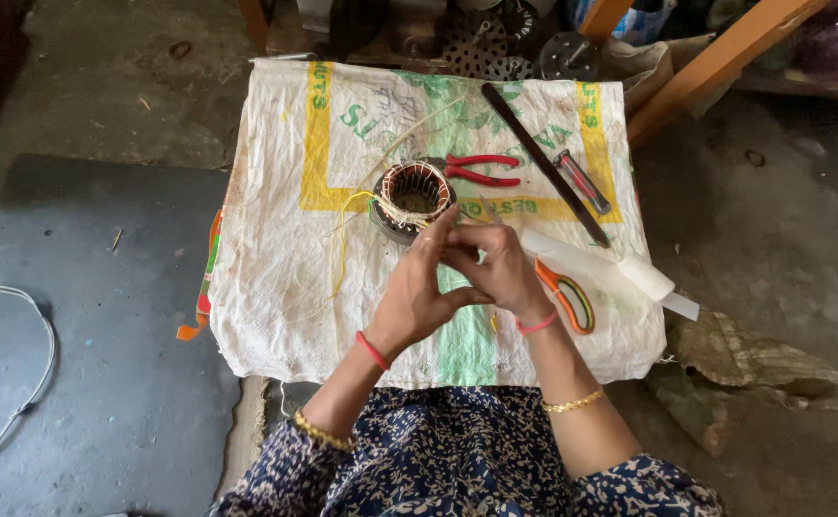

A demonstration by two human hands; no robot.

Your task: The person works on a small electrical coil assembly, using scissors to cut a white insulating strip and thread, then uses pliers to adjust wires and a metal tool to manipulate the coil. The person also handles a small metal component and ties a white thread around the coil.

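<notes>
My left hand (417,287) and my right hand (496,263) meet over a low table covered with a white woven sack (275,287). The fingertips of both pinch something small and thin between them; I cannot tell what it is. Just beyond my fingers stands a round motor stator (411,199) with copper windings and pale thread wrapped on its top. A yellow wire (342,239) trails from it to the left.
Red-handled pliers (481,169) lie behind the stator. A long dark flat bar (543,163) and a small red-and-black tool (582,180) lie at the right. Orange-handled scissors (567,297) and a white paper roll (601,268) sit by my right wrist. A white cable (26,383) lies on the floor.
</notes>
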